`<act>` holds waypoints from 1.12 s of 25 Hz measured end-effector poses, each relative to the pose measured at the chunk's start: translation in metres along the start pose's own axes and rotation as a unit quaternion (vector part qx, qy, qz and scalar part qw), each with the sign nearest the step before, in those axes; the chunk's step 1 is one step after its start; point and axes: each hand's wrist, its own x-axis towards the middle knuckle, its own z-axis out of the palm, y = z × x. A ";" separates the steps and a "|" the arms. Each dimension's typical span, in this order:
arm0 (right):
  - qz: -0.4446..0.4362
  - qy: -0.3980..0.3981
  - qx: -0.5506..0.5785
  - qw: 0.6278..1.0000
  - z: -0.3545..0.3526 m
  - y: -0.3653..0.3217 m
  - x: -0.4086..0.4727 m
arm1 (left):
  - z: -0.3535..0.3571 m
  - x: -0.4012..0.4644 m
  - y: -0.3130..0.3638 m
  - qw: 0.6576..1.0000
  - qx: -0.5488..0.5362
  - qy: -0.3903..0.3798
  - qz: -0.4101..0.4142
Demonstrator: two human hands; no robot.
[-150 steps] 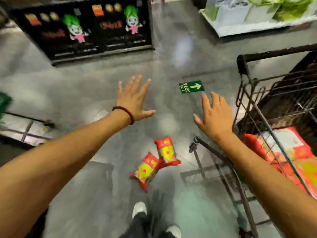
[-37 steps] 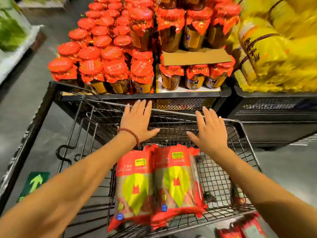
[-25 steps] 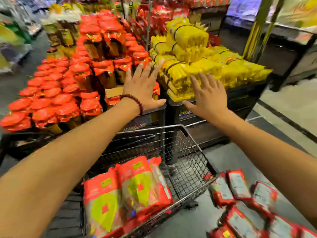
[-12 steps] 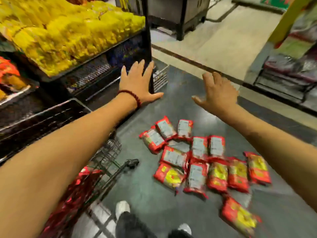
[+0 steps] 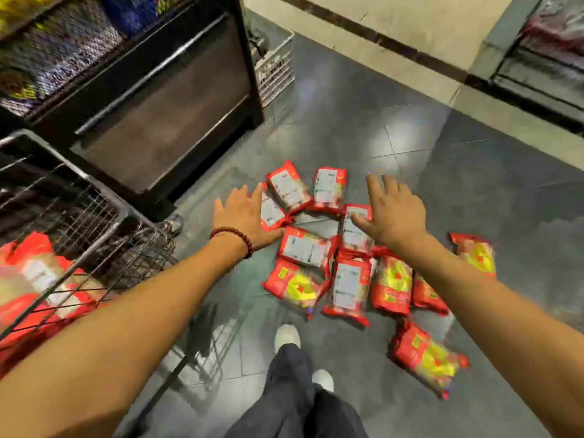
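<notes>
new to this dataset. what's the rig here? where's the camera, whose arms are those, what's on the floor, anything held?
There is no machine here. A person wears one wide-angle camera on the head, looking forward and down, so the two bare arms are their own. The left hand, with a dark red bead bracelet at the wrist, and the right hand are stretched out with fingers spread; neither has a grip on anything. Below them, on the grey tiled floor, lies a scatter of red plastic food packets, some showing yellow fronts and others white label backs. At the left stands a black wire shopping cart with more red packets inside, blurred. Behind it is a black display stand. At the bottom are the person's dark trousers and white shoes.
</notes>
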 end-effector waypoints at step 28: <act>0.019 -0.377 0.426 0.822 0.563 0.008 0.195 | 0.558 0.069 -0.012 0.523 -0.663 -0.011 -0.535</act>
